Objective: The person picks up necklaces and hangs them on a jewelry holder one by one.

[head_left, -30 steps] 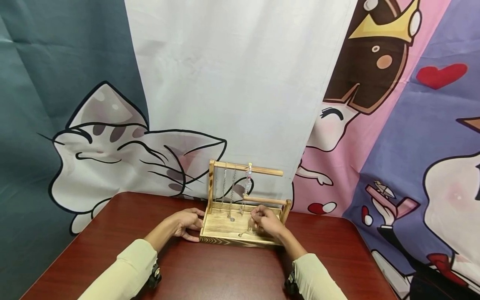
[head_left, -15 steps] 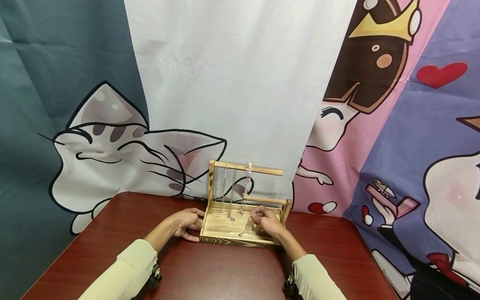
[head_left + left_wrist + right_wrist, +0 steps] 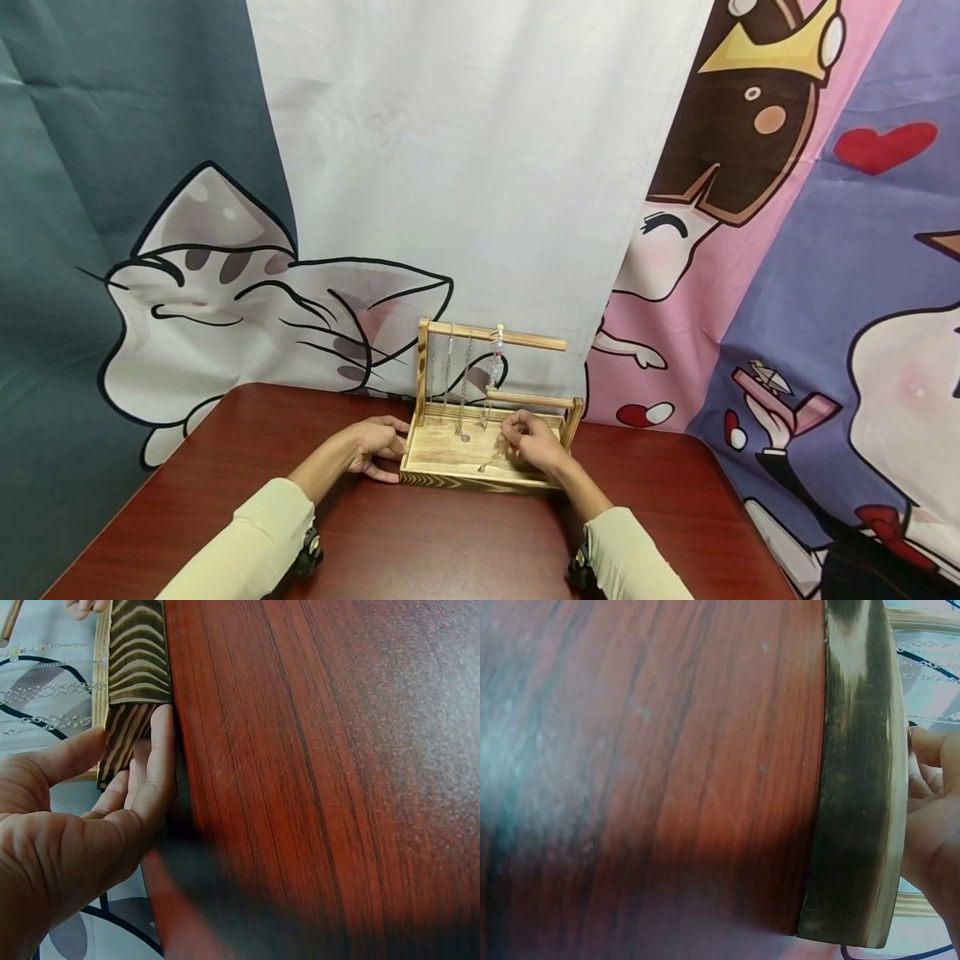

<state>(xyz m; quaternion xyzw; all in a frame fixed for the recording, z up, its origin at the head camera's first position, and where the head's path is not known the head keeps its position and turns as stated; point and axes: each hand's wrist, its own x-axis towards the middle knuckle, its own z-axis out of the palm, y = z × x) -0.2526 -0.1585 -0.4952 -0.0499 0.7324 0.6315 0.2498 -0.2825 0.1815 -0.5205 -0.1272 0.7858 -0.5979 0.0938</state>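
A wooden jewelry stand [image 3: 442,454], with a shallow tray base and two horizontal rods, stands on the table in the head view. At its left end my left hand [image 3: 375,448] holds the tray. In the left wrist view the thumb [image 3: 75,756] is at the rim and the other fingers [image 3: 161,754] lie along the outer side. Over the tray's right part, my right hand [image 3: 528,440] pinches a thin gold-coloured chain [image 3: 495,458], its small end piece hanging low near the tray's front. In the right wrist view the tray wall [image 3: 859,772] hides part of this hand.
Several silver-coloured necklaces [image 3: 464,379] hang from the upper rod [image 3: 536,341], along with a beaded strand [image 3: 496,367]. The lower rod [image 3: 532,399] is just above my right hand. A cartoon-printed cloth [image 3: 480,167] backs the red-brown table [image 3: 420,542].
The chain under my right hand has shifted slightly, its end piece a touch higher and to the right. Both hands and the stand keep nearly the same place.
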